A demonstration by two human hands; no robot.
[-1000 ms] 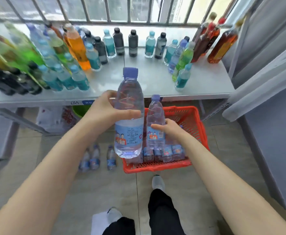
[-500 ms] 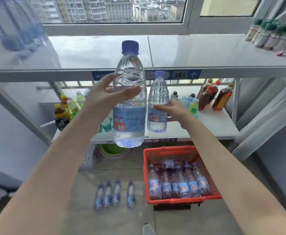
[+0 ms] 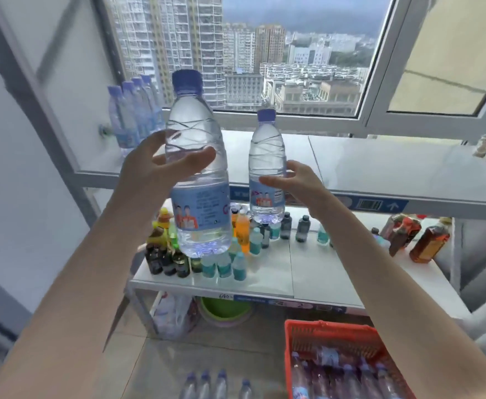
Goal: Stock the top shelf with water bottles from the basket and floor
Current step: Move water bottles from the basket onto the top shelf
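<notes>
Left hand [image 3: 152,172] fingers gripped near bottle [image 3: 200,217]; right hand [image 3: 299,184] fingers gripped far bottle [image 3: 266,151]. Red basket [image 3: 290,358] cut off by bottom edge.

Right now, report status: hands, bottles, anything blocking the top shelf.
Left hand grips left bottle, right hand grips right bottle. Both held up at top shelf, not set down. Stocked bottles at shelf's left end; middle looks open.

Probably small shop: drink-stocked shelves [image 3: 351,298], barcode price strip [image 3: 380,205].
</notes>
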